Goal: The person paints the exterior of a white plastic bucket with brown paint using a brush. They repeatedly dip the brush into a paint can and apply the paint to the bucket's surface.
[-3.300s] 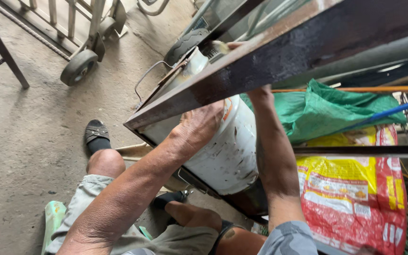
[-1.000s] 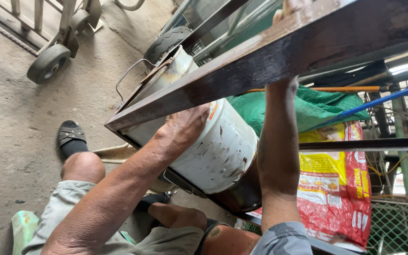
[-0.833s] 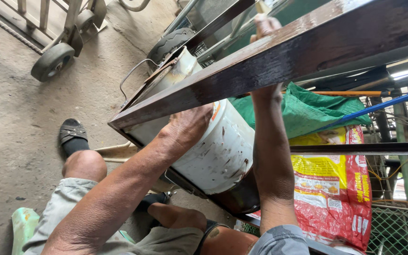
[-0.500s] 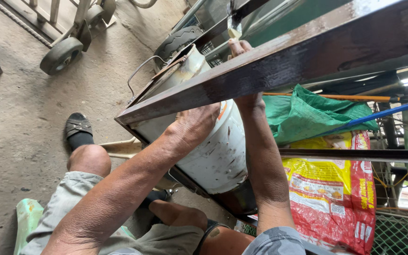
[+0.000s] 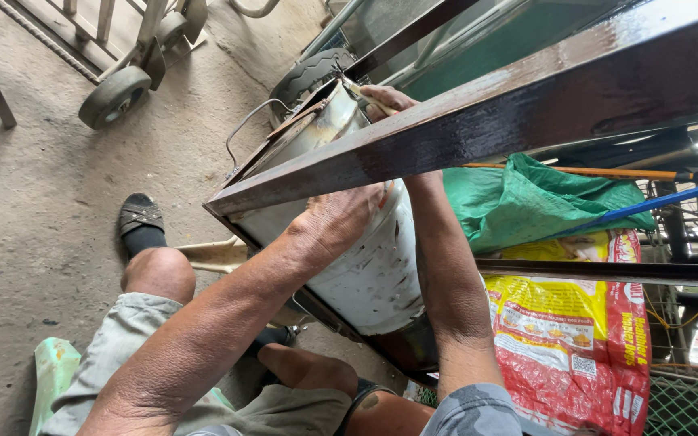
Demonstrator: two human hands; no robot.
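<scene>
White paint-smeared metal bucket lies tilted under a dark wet-painted steel bar, mouth pointing up-left. Left hand presses flat on its side, fingers spread. Right hand, beyond the bar at the rim, pinches a thin brush handle.

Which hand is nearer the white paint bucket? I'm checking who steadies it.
Left. The left hand lies flat on the white paint bucket. The right hand is up by its rim, holding a brush.
</scene>
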